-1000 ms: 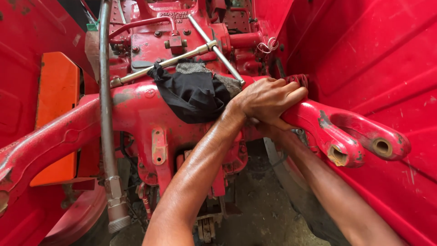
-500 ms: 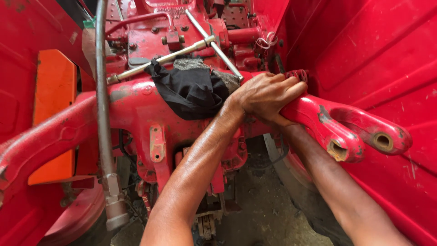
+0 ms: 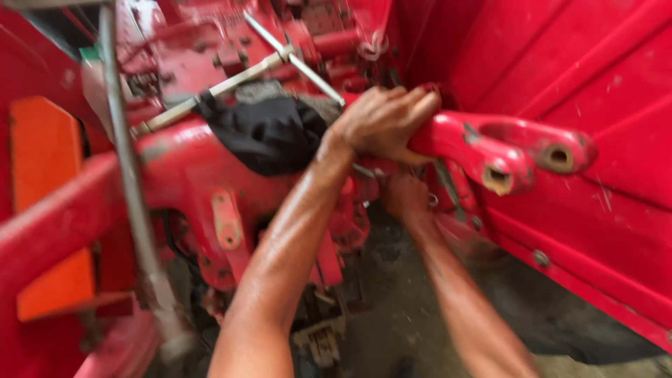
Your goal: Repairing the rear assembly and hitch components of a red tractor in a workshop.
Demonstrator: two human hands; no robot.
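Red machine frame (image 3: 175,168), left hand (image 3: 381,126) atop forked arm (image 3: 504,150)

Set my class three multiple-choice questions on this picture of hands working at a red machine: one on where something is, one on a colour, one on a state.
1. Where does the black cloth lie?
A. Draped over the red arm, beside the left hand
B. On the ground
C. Wrapped round the right wrist

2. What colour is the flat panel at the left edge?
A. Blue
B. Orange
C. White

3. How does the left hand stand?
A. Open in the air
B. Closed over the red forked arm
C. Holding the metal rod

Answers: 1 A, the cloth hangs over the red casting just left of that hand. 2 B, the panel is plainly orange. 3 B, its fingers curl over the arm near the fork, while the right hand reaches beneath.
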